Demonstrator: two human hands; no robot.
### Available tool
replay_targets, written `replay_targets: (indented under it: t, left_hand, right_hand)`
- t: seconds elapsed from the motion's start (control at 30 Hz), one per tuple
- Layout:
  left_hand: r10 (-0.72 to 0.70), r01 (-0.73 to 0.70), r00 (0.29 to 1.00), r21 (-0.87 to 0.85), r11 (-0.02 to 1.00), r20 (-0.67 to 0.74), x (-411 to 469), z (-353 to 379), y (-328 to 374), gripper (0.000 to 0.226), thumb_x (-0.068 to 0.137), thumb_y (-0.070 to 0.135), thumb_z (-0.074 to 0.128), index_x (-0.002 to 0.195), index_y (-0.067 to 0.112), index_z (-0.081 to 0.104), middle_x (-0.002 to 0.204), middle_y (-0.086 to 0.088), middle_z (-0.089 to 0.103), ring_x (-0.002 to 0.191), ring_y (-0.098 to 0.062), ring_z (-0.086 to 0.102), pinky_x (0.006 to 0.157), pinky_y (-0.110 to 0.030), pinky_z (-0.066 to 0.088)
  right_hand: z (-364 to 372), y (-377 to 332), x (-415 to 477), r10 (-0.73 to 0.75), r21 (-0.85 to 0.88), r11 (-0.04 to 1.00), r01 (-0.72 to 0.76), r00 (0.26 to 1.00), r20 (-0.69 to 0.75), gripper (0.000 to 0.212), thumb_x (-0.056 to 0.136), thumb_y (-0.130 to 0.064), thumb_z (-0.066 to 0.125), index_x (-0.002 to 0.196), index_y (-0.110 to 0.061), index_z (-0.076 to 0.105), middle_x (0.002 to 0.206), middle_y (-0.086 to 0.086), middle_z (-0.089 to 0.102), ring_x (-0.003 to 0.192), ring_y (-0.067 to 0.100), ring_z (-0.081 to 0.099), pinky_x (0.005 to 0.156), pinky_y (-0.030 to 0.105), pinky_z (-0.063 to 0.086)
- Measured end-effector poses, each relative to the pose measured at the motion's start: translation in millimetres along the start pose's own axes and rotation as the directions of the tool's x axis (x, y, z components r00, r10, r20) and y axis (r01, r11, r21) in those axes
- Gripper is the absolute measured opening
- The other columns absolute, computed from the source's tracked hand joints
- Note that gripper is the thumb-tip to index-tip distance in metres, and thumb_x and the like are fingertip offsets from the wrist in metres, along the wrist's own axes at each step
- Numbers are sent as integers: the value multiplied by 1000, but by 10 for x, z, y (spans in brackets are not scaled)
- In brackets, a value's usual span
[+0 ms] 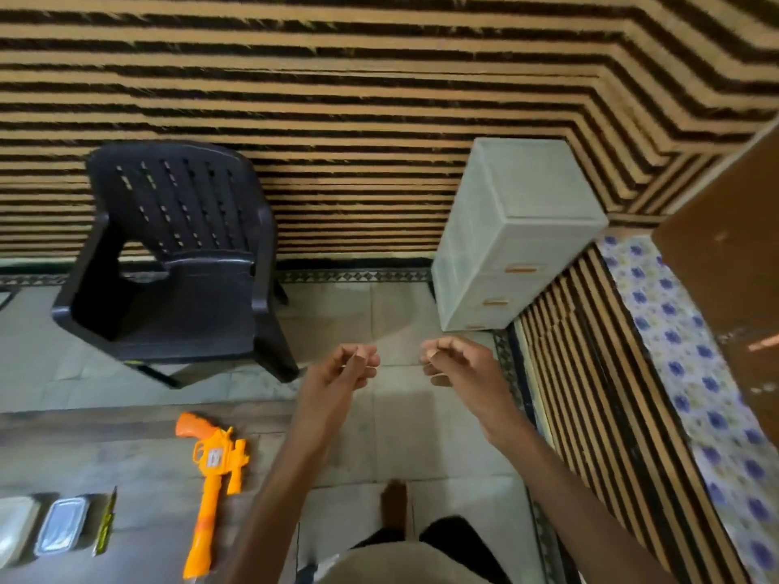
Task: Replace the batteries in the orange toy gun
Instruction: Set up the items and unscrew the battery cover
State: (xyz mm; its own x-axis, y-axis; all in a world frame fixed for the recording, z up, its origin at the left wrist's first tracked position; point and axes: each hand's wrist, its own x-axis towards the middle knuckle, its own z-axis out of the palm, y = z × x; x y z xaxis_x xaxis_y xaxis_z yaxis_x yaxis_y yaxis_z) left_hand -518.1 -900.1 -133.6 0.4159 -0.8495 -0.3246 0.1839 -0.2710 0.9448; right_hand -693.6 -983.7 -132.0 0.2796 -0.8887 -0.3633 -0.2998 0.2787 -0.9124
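The orange toy gun (pixel 213 478) lies on the grey tabletop at the lower left, grip pointing away from me and barrel toward me. Both my hands are raised above the floor, to the right of the gun and well clear of it. My left hand (pixel 347 366) has its fingers curled with fingertips pinched together. My right hand (pixel 457 358) is curled the same way, a short gap from the left. A faint pale streak runs between them; I cannot tell whether anything is pinched. No batteries are visible.
On the table's left edge sit a white tray (pixel 14 528), a small dark box with a clear lid (pixel 62 526) and a thin yellow-green tool (pixel 106 522). A black plastic chair (pixel 177 263) and a pale drawer unit (pixel 514 238) stand against the striped wall.
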Motion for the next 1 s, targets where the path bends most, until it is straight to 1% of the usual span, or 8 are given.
replay_targets:
  t: [0.23, 0.37, 0.47, 0.67, 0.73, 0.83, 0.9, 1.0]
  left_hand:
    - [56, -74, 978, -80, 994, -202, 860, -163, 284, 18, 98, 17, 58, 91, 21, 74, 96, -5, 75, 94, -18, 71, 90, -39, 55]
    - [10, -85, 911, -164, 983, -412, 1233, -261, 366, 19, 99, 13, 54, 94, 18, 71, 93, -1, 74, 89, -14, 69, 82, -29, 54]
    - [-27, -94, 836, -191, 977, -547, 1466, -315, 401, 19, 99, 13, 54, 95, 18, 71, 93, -1, 74, 89, -15, 67, 85, -34, 52]
    - [-100, -166, 601, -246, 955, -793, 1821, -386, 640, 17, 99, 11, 54, 97, 12, 71, 94, -9, 74, 87, -14, 68, 75, -19, 55]
    - [-118, -212, 472, -243, 947, -873, 1897, -413, 706, 16, 98, 13, 58, 92, 18, 72, 89, -1, 75, 85, -8, 67, 76, -18, 54]
    - [-183, -228, 358, -276, 934, -916, 1924, -448, 710, 11, 89, 28, 63, 91, 22, 72, 86, 5, 75, 85, -9, 69, 81, -29, 52]
    - [-258, -262, 242, -319, 911, -935, 1883, -461, 672, 11, 95, 25, 63, 98, 19, 72, 91, 1, 76, 93, -17, 71, 86, -37, 54]
    - [-303, -291, 79, -313, 904, -950, 1777, -502, 660, 16, 99, 18, 56, 102, 15, 71, 98, -4, 76, 98, -22, 70, 87, -33, 56]
  right_hand:
    - [348, -672, 1166, -80, -51, 994, 99, 954, 290, 14, 95, -18, 61, 103, -20, 73, 94, 1, 75, 90, 15, 70, 81, 29, 58]
    - [675, -954, 1842, -52, -88, 991, 103, 890, 454, 15, 94, -15, 62, 105, -16, 72, 92, 3, 75, 85, 15, 69, 79, 25, 56]
    - [925, -1122, 2328, -20, -143, 982, 125, 817, 576, 14, 94, -14, 62, 103, -15, 72, 89, 4, 75, 81, 12, 68, 77, 25, 57]
    - [1472, -1589, 3084, 36, -230, 945, 231, 627, 778, 14, 94, -13, 62, 102, -15, 73, 90, 5, 76, 84, 17, 71, 78, 29, 58]
    - [1742, -1741, 3247, 67, -239, 930, 279, 510, 858, 13, 94, -14, 63, 102, -14, 73, 90, 6, 76, 84, 16, 71, 77, 29, 57]
    - [2064, -1857, 3347, 100, -236, 922, 307, 400, 911, 13, 94, -12, 62, 101, -13, 73, 90, 8, 76, 81, 13, 69, 75, 28, 56]
    - [2332, -1885, 3332, 132, -231, 911, 342, 288, 948, 13, 94, -10, 62, 100, -12, 73, 90, 9, 76, 79, 13, 68, 75, 28, 55]
    - [2686, -1916, 3207, 172, -219, 896, 386, 154, 973, 13, 95, -10, 61, 100, -11, 73, 90, 10, 75, 79, 13, 66, 73, 26, 54]
